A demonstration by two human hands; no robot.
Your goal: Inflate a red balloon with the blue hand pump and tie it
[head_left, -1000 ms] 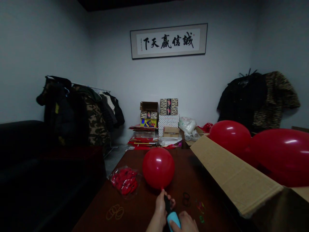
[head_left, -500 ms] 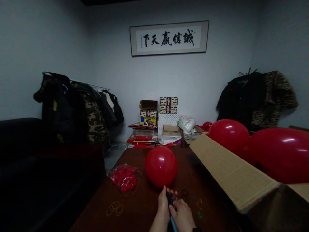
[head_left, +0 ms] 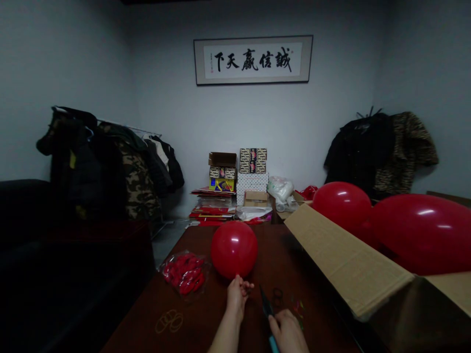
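Observation:
A round, inflated red balloon [head_left: 234, 249] stands above the brown table, its neck pinched in my left hand [head_left: 236, 294]. The balloon's knot or opening is hidden by my fingers. To the right and closer to me, my right hand [head_left: 287, 329] grips a balloon pump [head_left: 268, 306] with a black tapered nozzle and a blue body. The nozzle points up and away, apart from the balloon. Left of the balloon lies a clear bag of uninflated red balloons [head_left: 184, 273].
Yellowish rubber bands [head_left: 169, 321] lie at the table's left, dark bands [head_left: 277, 295] and small colourful bands [head_left: 299, 308] at its right. An open cardboard box [head_left: 348, 260] holding large red balloons [head_left: 423, 233] stands right. Stacked boxes [head_left: 253, 182] are at the back.
My right hand has drawn the pump back and right, away from the balloon's neck. My left hand keeps the balloon, now slightly further left in view.

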